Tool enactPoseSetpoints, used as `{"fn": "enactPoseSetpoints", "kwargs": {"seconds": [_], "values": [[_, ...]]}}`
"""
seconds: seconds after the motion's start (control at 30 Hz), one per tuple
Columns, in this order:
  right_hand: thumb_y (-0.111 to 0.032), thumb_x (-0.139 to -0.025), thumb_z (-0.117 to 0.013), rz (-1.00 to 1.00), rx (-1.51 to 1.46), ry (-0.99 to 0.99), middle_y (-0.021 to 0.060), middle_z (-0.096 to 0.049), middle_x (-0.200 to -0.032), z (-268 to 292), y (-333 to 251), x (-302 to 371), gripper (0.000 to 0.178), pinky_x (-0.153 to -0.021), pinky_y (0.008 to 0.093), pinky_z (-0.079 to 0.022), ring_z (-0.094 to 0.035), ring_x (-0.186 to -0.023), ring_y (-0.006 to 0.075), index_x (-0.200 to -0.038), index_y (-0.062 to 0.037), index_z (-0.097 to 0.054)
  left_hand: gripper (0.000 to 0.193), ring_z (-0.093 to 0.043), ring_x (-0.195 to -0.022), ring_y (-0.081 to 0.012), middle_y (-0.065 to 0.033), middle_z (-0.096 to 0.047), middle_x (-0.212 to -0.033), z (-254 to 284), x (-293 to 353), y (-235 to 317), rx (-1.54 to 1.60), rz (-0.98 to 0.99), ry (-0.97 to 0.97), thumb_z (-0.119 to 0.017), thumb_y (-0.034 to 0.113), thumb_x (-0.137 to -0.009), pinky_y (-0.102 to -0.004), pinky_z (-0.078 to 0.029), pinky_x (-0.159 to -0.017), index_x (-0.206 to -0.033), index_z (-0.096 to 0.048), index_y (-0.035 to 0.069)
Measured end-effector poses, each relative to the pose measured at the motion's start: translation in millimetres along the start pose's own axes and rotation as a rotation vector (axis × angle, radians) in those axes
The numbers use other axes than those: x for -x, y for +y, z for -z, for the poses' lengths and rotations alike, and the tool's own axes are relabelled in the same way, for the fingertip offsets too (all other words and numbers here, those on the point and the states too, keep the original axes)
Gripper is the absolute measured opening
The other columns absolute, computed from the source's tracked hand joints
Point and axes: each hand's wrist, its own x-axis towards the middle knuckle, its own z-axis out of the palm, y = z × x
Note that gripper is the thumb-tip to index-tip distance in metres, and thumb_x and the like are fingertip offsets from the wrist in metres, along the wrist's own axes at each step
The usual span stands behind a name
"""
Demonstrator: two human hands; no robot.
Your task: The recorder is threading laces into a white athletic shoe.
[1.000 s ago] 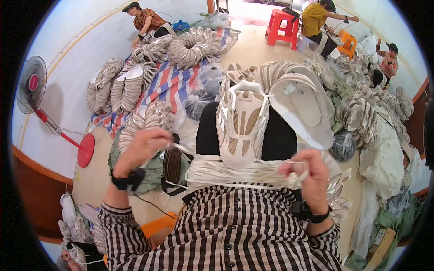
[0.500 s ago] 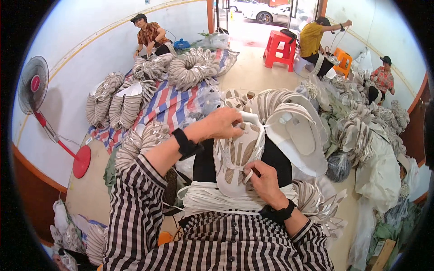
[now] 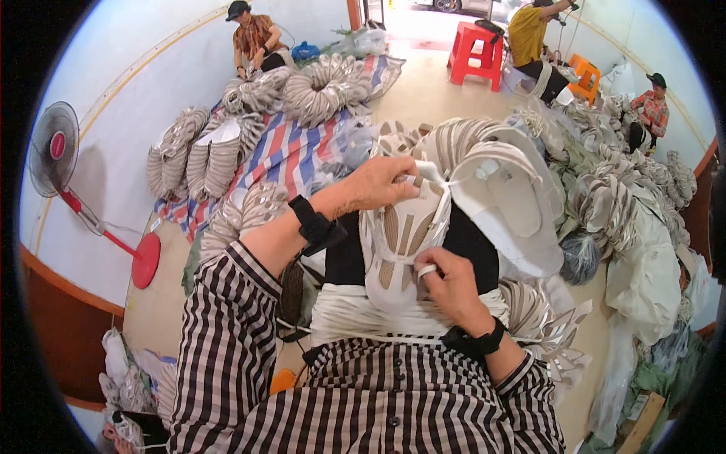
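Head view shows the left hand [image 3: 382, 185] gripping the top of a white shoe upper [image 3: 401, 242] on the lap, while the right hand [image 3: 446, 284] pinches its lower edge. Judging by this, the upper is being fitted or checked; any next move calls for a steady hold at both ends.

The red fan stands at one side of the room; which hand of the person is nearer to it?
Left. The left hand grips the top of the white shoe upper, on the side of the fan. The right hand is lower, farther from it.
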Motion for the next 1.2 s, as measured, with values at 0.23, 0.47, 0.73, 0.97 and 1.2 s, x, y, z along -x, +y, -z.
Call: {"fn": "enactPoseSetpoints", "kwargs": {"seconds": [0.23, 0.47, 0.73, 0.97, 1.2], "values": [[-0.001, -0.078, -0.057, 0.125, 0.148, 0.062, 0.0178, -0.060, -0.075, -4, -1, -4, 0.009, -0.061, 0.0379, -0.049, -0.061, -0.068, 0.0351, -0.087, -0.0004, -0.057, 0.025, -0.054, -0.069, -0.0134, -0.0058, -0.057, -0.074, -16, 17, -1, 0.023, 0.116, 0.197, -0.066, 0.026, -0.082, -0.0292, -0.043, -0.064, -0.094, -0.060, 0.005], [0.001, -0.075, -0.058, 0.230, 0.310, 0.021, 0.0176, -0.061, -0.077, -11, 9, -10, 0.017, -0.062, 0.0415, -0.049, -0.062, -0.071, 0.0360, -0.092, -0.0032, -0.055, 0.032, -0.062, -0.069, -0.0201, -0.0118, -0.064, -0.073, -15, 14, -10, 0.093, 0.099, 0.260, -0.070, 0.031, -0.077, -0.0326, -0.048, -0.065, -0.092, -0.065, 0.003], [-0.001, -0.079, -0.061, 0.172, 0.266, 0.059, 0.0173, -0.061, -0.075, -14, 8, -6, 0.012, -0.061, 0.0402, -0.049, -0.062, -0.069, 0.0345, -0.089, -0.0022, -0.055, 0.031, -0.055, -0.069, -0.0109, -0.0041, -0.062, -0.074, -24, 14, -15, 0.269, 0.165, 0.279, -0.071, 0.030, -0.078, -0.0273, -0.044, -0.061, -0.092, -0.067, 0.002], [0.001, -0.075, -0.062, 0.246, 0.401, 0.057, 0.0176, -0.061, -0.073, -18, 6, -10, 0.018, -0.061, 0.0407, -0.049, -0.062, -0.069, 0.0344, -0.091, -0.0027, -0.053, 0.025, -0.054, -0.073, -0.0074, -0.0013, -0.063, -0.079, -22, 15, -14, 0.390, 0.221, 0.268, -0.071, 0.024, -0.079, -0.0248, -0.044, -0.064, -0.091, -0.067, 0.002], [0.001, -0.075, -0.061, 0.223, 0.449, 0.036, 0.0183, -0.060, -0.070, -21, 3, -11, 0.017, -0.058, 0.0420, -0.048, -0.062, -0.065, 0.0350, -0.088, -0.0029, -0.052, 0.030, -0.060, -0.070, -0.0131, -0.0073, -0.066, -0.075, -29, 12, -19, 0.417, 0.185, 0.344, -0.073, 0.028, -0.072, -0.0280, -0.047, -0.065, -0.087, -0.068, 0.002]]}}
